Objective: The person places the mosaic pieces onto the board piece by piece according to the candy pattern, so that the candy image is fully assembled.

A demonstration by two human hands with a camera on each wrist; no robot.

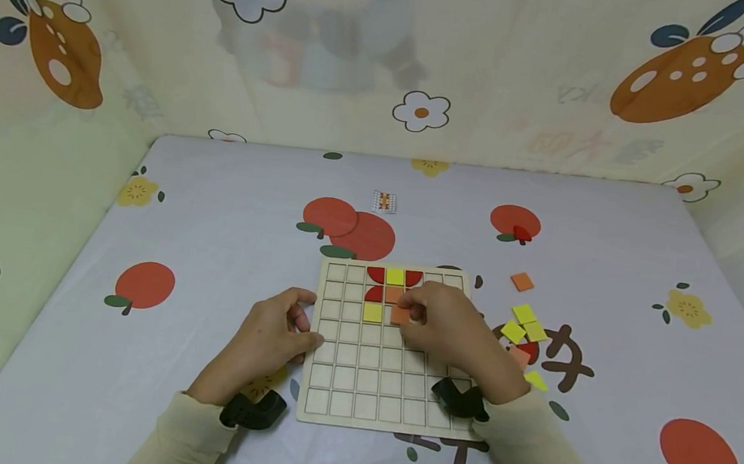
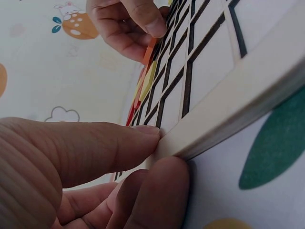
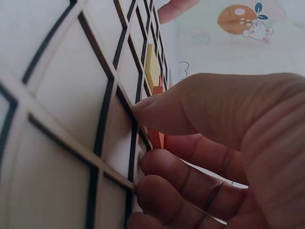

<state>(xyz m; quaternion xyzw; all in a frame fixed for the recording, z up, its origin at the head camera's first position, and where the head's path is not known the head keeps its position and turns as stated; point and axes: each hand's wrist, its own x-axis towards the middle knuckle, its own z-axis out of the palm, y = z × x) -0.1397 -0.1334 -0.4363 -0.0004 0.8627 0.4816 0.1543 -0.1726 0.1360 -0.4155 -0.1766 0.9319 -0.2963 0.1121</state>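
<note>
A pale wooden grid board [image 1: 352, 422] lies on the table. My left hand [image 1: 273, 327] grips its left edge, thumb on the top face and forefinger at the side. Over the upper middle squares, my right hand [image 1: 447, 327] pinches a square orange tile [image 1: 399, 316] at the grid; the right wrist view shows this orange tile [image 3: 157, 139] between thumb and fingers. Set in nearby squares are a yellow tile [image 1: 395, 276], another yellow tile [image 1: 373, 313], an orange tile [image 1: 393, 295] and several red rounded pieces [image 1: 376, 273]. The right hand hides some squares.
Right of the board lie loose yellow tiles [image 1: 523, 314], an orange tile [image 1: 522, 282] and a red piece [image 1: 528, 350], partly beside my right forearm. A small printed pattern card [image 1: 385, 202] lies beyond the board. The tablecloth [image 1: 224, 216] has fruit prints.
</note>
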